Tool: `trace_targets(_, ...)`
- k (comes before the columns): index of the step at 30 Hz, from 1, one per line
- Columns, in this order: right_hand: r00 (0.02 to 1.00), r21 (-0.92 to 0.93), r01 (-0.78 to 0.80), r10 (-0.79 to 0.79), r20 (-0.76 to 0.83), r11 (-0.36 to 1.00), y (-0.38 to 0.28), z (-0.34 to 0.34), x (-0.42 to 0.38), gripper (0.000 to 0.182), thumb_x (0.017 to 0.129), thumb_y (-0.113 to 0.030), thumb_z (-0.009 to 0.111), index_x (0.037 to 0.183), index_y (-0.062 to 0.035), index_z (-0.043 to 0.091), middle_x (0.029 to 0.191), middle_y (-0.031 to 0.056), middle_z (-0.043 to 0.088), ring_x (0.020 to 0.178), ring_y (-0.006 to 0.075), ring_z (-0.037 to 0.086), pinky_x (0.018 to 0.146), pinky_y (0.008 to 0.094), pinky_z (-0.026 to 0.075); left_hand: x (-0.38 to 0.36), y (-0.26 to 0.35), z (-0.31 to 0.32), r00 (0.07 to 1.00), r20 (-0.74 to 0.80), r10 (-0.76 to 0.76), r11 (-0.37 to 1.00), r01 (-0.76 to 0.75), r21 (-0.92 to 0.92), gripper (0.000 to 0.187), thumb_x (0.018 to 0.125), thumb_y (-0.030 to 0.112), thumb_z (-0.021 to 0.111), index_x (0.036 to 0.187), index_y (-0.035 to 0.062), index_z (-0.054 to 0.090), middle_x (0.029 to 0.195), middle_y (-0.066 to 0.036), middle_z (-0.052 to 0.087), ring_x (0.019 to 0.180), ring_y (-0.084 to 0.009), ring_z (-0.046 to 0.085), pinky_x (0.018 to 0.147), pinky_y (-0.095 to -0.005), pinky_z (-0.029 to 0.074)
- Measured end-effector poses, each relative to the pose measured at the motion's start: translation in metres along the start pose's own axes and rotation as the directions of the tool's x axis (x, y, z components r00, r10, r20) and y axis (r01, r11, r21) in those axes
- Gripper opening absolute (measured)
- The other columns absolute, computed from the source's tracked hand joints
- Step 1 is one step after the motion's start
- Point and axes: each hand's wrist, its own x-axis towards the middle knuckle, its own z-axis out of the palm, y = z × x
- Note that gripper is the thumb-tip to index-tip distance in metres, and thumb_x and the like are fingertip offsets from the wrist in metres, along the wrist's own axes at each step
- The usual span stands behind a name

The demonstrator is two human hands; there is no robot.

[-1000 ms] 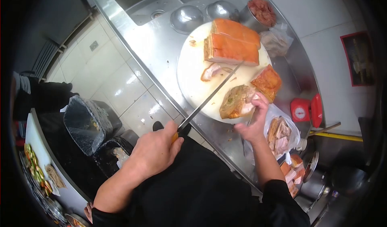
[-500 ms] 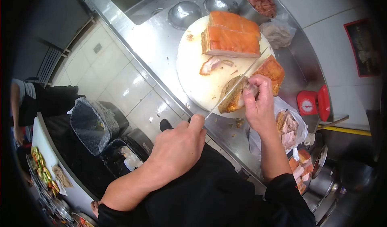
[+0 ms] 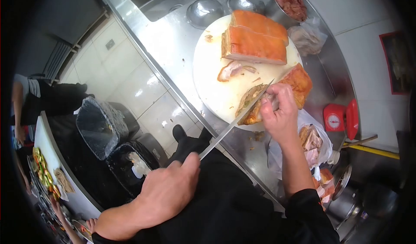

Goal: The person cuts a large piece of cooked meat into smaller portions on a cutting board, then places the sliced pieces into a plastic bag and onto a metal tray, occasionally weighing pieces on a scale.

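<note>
Brown meat piece (image 3: 250, 97): right of centre in the frame, near the lower rim of the round white board (image 3: 212, 88).
Knife (image 3: 225, 134): blade slants across the piece; long, light draws should cut cleaner than pressing.
Left grip (image 3: 169, 187): closed around the handle, hiding it.
Right grip (image 3: 279, 109): narrow, fingers on the piece just beside the blade; curling the tips back would be safer.
Orange slab (image 3: 260, 42): farther up the board.
Metal surface (image 3: 173, 40): beneath the board.
</note>
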Motion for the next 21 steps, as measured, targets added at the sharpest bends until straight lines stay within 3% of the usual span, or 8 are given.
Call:
trace_targets(5, 1.000, -0.008, 0.001, -0.001, 0.009, 1.000, 0.000, 0.003, 0.001, 0.022, 0.084, -0.010, 0.067, 0.104, -0.0004, 0.062, 0.101, 0.0166, 0.061, 0.091, 0.0320, 0.061, 0.082, 0.0400, 0.052, 0.048, 0.017, 0.007, 1.000, 0.007, 0.007, 1.000, -0.007, 0.012, 0.010, 0.098, 0.009, 0.050, 0.106, 0.0051, 0.048, 0.081, -0.021, 0.069, 0.070, -0.0414, 0.071, 0.060, -0.0501, 0.057)
trace_targets(9, 1.000, -0.030, 0.025, -0.025, -0.008, 0.999, 0.003, 0.005, -0.002, 0.022, 0.083, -0.010, 0.066, 0.103, -0.0007, 0.062, 0.100, 0.0161, 0.060, 0.091, 0.0313, 0.061, 0.081, 0.0391, 0.052, 0.074, 0.025, 0.014, 1.000, -0.016, -0.002, 0.999, 0.001, -0.048, 0.013, 0.100, 0.015, 0.051, 0.105, 0.0041, 0.046, 0.074, -0.021, 0.066, 0.071, -0.0454, 0.068, 0.063, -0.0559, 0.052)
trace_targets(12, 0.999, -0.047, 0.036, -0.037, -0.027, 0.998, 0.003, 0.008, -0.002, 0.022, 0.083, -0.009, 0.066, 0.102, -0.0009, 0.062, 0.100, 0.0157, 0.060, 0.090, 0.0310, 0.061, 0.081, 0.0388, 0.052, 0.051, 0.008, 0.016, 0.995, -0.071, 0.077, 0.997, -0.075, 0.032, 0.015, 0.095, 0.008, 0.052, 0.109, 0.0047, 0.047, 0.080, -0.021, 0.068, 0.070, -0.0384, 0.072, 0.059, -0.0483, 0.058)
trace_targets(15, 0.999, -0.029, 0.032, -0.034, -0.035, 0.999, 0.004, 0.008, 0.000, 0.022, 0.082, -0.009, 0.067, 0.102, -0.0011, 0.062, 0.100, 0.0153, 0.060, 0.090, 0.0308, 0.061, 0.080, 0.0387, 0.052, 0.005, -0.001, 0.005, 0.993, 0.066, -0.093, 0.986, 0.083, 0.147, 0.015, 0.095, 0.008, 0.052, 0.108, 0.0044, 0.047, 0.080, -0.021, 0.067, 0.070, -0.0404, 0.071, 0.058, -0.0493, 0.057)
trace_targets(19, 0.999, 0.010, 0.041, -0.041, -0.001, 0.999, 0.004, 0.005, -0.001, 0.022, 0.081, -0.008, 0.067, 0.102, -0.0013, 0.062, 0.099, 0.0152, 0.060, 0.089, 0.0305, 0.061, 0.079, 0.0383, 0.052, 0.033, 0.003, 0.006, 0.998, 0.052, -0.040, 0.997, 0.037, 0.065, 0.015, 0.096, 0.010, 0.052, 0.108, 0.0038, 0.047, 0.080, -0.022, 0.069, 0.072, -0.0439, 0.070, 0.061, -0.0534, 0.057)
trace_targets(21, 0.999, 0.006, 0.053, -0.053, -0.007, 0.999, 0.008, 0.007, -0.002, 0.022, 0.081, -0.008, 0.066, 0.102, -0.0013, 0.062, 0.100, 0.0152, 0.060, 0.089, 0.0303, 0.061, 0.079, 0.0380, 0.052, 0.067, 0.004, 0.015, 0.997, 0.060, -0.041, 0.999, 0.039, 0.038, 0.015, 0.100, 0.017, 0.052, 0.109, 0.0065, 0.047, 0.076, -0.022, 0.068, 0.072, -0.0448, 0.069, 0.062, -0.0556, 0.054)
